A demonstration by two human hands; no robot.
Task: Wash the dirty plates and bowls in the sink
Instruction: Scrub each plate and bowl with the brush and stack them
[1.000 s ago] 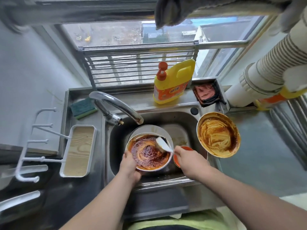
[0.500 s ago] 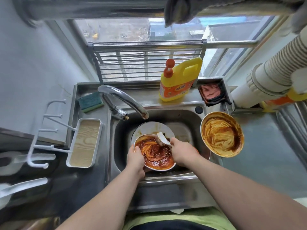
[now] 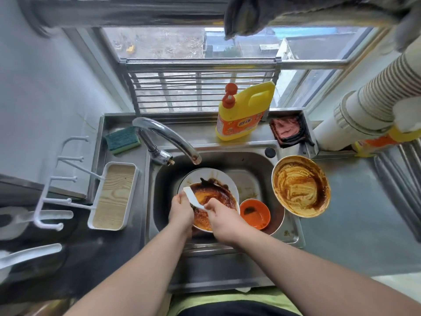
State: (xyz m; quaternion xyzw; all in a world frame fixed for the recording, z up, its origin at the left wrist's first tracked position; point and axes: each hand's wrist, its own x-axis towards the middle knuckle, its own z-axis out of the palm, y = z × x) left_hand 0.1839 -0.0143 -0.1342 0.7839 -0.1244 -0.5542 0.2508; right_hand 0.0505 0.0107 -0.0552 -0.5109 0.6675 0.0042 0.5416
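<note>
Head view: hands (image 3: 182, 212) (image 3: 222, 216) grip bowl (image 3: 213, 199) rim and scraper (image 3: 193, 198) in sink (image 3: 257, 159).

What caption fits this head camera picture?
Right hand scrapes a saucy bowl with a white scraper over the sink.

A round white bowl (image 3: 213, 201) is smeared red-brown; the small round plastic bowl (image 3: 255, 214) is orange; the plastic detergent jug (image 3: 245, 112) is yellow with an orange label.
</note>
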